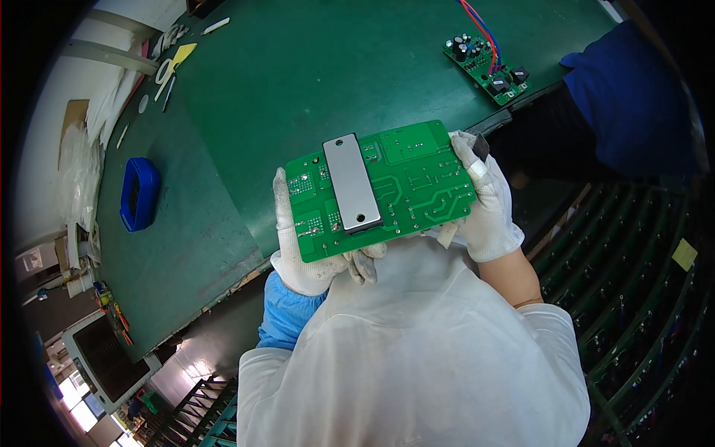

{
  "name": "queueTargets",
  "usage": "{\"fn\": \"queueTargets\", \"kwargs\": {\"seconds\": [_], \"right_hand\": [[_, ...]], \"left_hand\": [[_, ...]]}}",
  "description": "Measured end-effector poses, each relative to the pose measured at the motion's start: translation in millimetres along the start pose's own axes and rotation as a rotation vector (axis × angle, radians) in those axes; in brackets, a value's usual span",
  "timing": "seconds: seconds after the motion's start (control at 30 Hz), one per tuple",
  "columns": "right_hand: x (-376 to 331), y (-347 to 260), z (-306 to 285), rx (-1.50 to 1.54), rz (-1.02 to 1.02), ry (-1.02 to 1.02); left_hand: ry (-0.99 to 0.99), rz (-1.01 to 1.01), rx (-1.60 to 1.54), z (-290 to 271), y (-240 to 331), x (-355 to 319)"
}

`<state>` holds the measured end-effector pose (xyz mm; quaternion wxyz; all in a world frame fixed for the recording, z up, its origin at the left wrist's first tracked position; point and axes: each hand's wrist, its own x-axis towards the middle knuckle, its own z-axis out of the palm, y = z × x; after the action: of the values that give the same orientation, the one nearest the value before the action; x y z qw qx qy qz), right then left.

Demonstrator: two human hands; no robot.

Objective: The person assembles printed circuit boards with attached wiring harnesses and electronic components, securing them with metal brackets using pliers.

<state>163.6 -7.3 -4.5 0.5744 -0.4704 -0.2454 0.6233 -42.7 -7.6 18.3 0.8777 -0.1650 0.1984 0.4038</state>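
Observation:
A green circuit board (418,179) is held between my hands in front of my chest, solder side up and slightly tilted. Across its left half lies a flat grey metal block (351,182) with a hole near each end. My left hand (298,264), in a white glove, grips the left edge; its thumb lies along the side and its fingers curl beneath. The right edge is in my right hand (488,205), also gloved, with fingers partly hidden under the board. A small dark piece (481,147) shows beside the right fingers. The board's underside is hidden.
Another circuit board (484,71) with red and blue wires lies at the far right of the green table (246,89). A blue holder (139,194) stands on the left. A person in blue (625,104) is at the right, near dark racks (640,298).

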Motion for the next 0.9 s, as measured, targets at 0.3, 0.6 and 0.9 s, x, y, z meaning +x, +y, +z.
{"fn": "queueTargets", "kwargs": {"seconds": [0.3, 0.6, 0.9], "right_hand": [[-0.4, -6.6, 5.4, 0.011, 0.026, 0.004], [-0.3, -8.4, 3.9, 0.014, 0.061, 0.008], [2.4, -5.3, -1.0, 0.004, 0.066, 0.028]], "left_hand": [[0.005, 0.005, -0.006, -3.7, 1.7, 1.2], [0.027, -0.035, -0.009, 1.5, 0.9, 2.8], [0.025, -0.019, 0.116, 0.6, 0.6, 3.9]]}}
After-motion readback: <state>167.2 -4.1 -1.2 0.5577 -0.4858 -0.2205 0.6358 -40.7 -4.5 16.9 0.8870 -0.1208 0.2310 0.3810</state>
